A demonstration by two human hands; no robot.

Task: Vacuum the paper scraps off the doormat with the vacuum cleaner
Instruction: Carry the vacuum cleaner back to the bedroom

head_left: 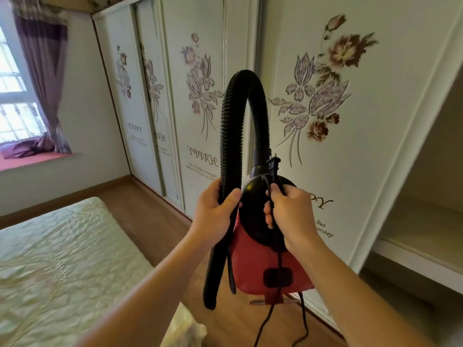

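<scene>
Left hand (215, 211) grip clamped on black hose (240, 101); right hand (288, 209) grip clamped on power cord (276, 246) against red vacuum cleaner (255, 269).

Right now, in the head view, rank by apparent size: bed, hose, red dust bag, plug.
1. bed
2. hose
3. red dust bag; nearness to the camera may inflate both
4. plug

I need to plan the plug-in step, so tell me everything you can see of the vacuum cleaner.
The vacuum cleaner is a small handheld unit, held up in the air: black rounded top, red cloth-like bag below. Its black ribbed hose arches overhead and hangs down; the left hand grips it. The right hand holds the black cord, unplugged plug upward.
</scene>
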